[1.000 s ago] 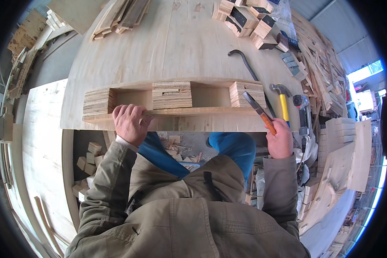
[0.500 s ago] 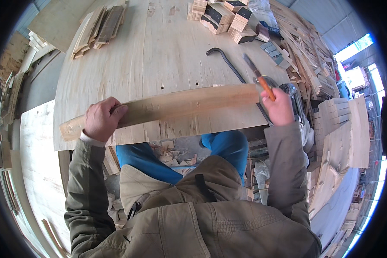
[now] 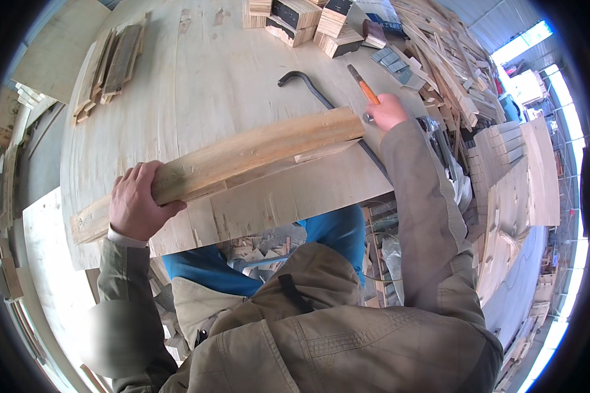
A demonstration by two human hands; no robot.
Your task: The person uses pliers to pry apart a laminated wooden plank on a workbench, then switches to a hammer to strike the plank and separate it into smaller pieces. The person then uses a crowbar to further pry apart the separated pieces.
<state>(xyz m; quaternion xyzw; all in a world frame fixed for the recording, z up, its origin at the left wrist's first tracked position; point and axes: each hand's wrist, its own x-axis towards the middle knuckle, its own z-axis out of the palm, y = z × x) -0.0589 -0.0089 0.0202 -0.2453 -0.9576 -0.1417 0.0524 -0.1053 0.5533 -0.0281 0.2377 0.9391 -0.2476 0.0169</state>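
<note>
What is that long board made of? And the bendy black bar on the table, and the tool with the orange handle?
The long board under the left hand looks like bare, unpainted wood: pale, with grain lines. The black bar looks like dark metal, thin with a hooked end. The tool in the right hand has an orange handle, maybe plastic; its upper part looks metal.

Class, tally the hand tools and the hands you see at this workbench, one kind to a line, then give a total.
Orange-handled tool in the right hand: 1
Black pry bar on the bench: 1
Hands, counting the left hand on the wooden plank: 2
Total: 4
</note>
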